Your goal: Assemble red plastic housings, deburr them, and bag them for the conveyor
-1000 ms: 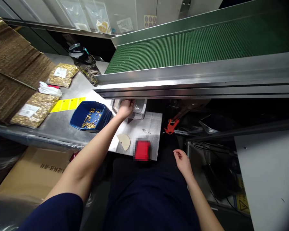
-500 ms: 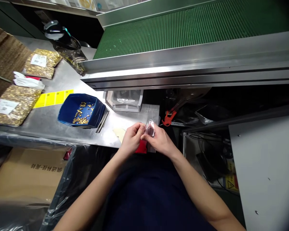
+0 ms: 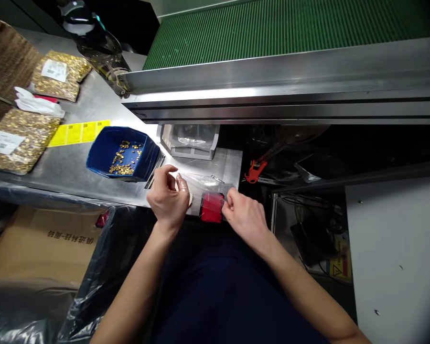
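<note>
A clear plastic bag [image 3: 200, 181] spans the gap between my hands over the metal bench. My left hand [image 3: 168, 198] has curled fingers and a raised thumb with shiny film against it. At the bag's other end, my right hand [image 3: 245, 212] is closed, pinching the film. Behind the film, at the bench's front edge, lies a red pad-like object [image 3: 212, 209]. A small thin metal piece [image 3: 217, 179] shows near the film; whether it is inside the bag I cannot tell. Left of my left hand stands a blue bin [image 3: 103, 155] holding small brass-coloured parts [image 3: 123, 167].
A grey bin [image 3: 197, 152] with clear plastic sits under the conveyor's metal rail [image 3: 272, 98]. Bags of brass-coloured parts [image 3: 25, 150], yellow labels [image 3: 80, 134] and a bottle [image 3: 102, 52] are at left. An orange-handled tool [image 3: 255, 171] lies right; a cardboard box [image 3: 46, 243] stands below.
My hands have moved apart, left hand leftward and right hand slightly right, and the bunched clear plastic is now stretched out between them. The red object is more exposed. The camera view has shifted slightly.
</note>
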Tool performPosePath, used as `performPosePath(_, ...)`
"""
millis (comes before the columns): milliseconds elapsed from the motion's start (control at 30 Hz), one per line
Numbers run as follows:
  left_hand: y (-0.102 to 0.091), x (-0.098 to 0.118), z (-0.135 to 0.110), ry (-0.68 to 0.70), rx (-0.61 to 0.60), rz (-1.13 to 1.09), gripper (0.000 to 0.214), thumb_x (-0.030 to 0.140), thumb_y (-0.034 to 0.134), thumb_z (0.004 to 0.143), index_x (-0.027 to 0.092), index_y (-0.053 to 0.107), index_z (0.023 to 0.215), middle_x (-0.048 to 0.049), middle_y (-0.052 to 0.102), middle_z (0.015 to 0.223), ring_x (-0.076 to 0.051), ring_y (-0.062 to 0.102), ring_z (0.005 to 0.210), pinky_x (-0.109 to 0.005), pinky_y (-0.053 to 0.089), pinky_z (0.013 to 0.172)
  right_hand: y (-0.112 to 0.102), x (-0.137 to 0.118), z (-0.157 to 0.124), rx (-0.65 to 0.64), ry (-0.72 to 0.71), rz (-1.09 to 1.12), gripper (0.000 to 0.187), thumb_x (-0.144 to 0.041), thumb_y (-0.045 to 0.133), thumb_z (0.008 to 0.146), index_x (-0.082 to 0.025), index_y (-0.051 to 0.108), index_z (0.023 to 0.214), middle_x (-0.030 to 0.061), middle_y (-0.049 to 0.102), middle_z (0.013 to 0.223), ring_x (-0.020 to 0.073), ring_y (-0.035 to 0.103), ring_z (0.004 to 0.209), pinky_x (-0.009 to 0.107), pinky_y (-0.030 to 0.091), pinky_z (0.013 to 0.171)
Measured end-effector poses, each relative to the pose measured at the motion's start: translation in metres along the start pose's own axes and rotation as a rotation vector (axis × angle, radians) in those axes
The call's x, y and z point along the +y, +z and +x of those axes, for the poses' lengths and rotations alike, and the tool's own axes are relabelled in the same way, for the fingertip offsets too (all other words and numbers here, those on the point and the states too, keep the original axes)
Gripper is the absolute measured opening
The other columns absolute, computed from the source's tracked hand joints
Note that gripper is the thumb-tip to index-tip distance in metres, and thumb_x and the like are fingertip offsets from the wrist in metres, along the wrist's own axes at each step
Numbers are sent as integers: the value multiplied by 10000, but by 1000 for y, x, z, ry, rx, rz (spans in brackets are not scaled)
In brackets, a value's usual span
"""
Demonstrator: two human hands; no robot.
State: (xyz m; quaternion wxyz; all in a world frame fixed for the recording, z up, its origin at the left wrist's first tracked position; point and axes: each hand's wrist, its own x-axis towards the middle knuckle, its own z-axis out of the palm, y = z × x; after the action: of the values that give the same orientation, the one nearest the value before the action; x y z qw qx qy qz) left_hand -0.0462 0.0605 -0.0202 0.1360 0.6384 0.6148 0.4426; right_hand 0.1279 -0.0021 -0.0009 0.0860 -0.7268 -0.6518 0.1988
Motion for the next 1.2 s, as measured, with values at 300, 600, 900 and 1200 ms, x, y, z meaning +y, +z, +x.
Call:
performPosePath(300,-38,-5,-39,-151,-530,-25,211,32,528,796,221,554,887,46,486,731,-130,461,625,-253,367,636,22,-41,43,-75,24,94,426,-520,487,1018,-234,620,731,20,644,668,206,606,676,313,303,624)
performPosePath(600,-76,-57,-62,-609,-550,-173,371,542,680,910,192,627,798,48,466,613,-129,385,576,-246,283,535,7,22,1,-406,6,643,302,-479,714,892,-253,689,1089,24,725,1024,174,667,849,279,492,735)
performPosePath(900,-57,-64,-59,-547,-484,-2,497,621,597,930,191,576,682,52,392,552,-123,353,533,-249,266,509,86,22,-35,-656,609,1273,435,-555,722,858,-198,715,1107,117,769,1120,141,710,667,231,542,537)
performPosePath(1200,-18,-39,-53,-329,-510,260,567,521,542,972,199,429,518,17,343,483,-150,354,499,-328,180,589,43,52,-38,31,505,1207,352,-463,761,842,-198,702,1066,47,763,1021,196,680,925,296,530,865)
